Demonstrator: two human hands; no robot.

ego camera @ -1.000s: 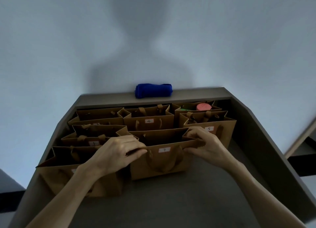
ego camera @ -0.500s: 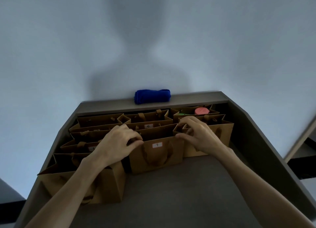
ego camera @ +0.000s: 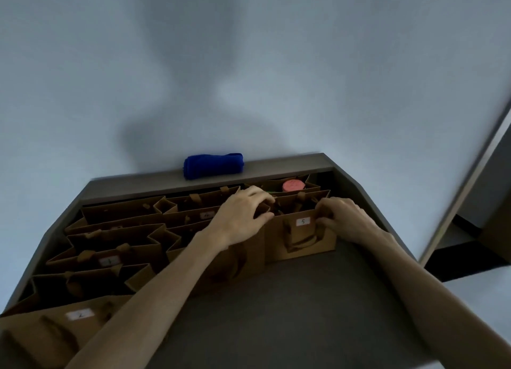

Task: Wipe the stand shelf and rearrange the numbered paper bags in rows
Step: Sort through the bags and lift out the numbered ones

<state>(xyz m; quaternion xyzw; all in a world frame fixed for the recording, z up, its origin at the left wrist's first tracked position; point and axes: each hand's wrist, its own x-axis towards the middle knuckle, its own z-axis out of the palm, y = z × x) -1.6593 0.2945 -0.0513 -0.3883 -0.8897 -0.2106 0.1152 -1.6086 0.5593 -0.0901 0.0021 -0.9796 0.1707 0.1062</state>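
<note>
Fingers point(ego camera: 262, 200) of the left hand point(ego camera: 243, 216) curl over the left top edge of bag 5 point(ego camera: 301, 237); the right hand point(ego camera: 344, 219) pinches its right edge. It stands at two o'clock on the shelf point(ego camera: 276, 313), rows nearly formed. The cloth point(ego camera: 213, 165) lies rolled at twelve, so wiping looks done.

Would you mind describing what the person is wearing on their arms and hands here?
Nothing shows on either: the left hand and right hand are bare, with no gloves, rings or watch visible, and both forearms are uncovered down to the frame edge, no sleeves in sight.
</note>
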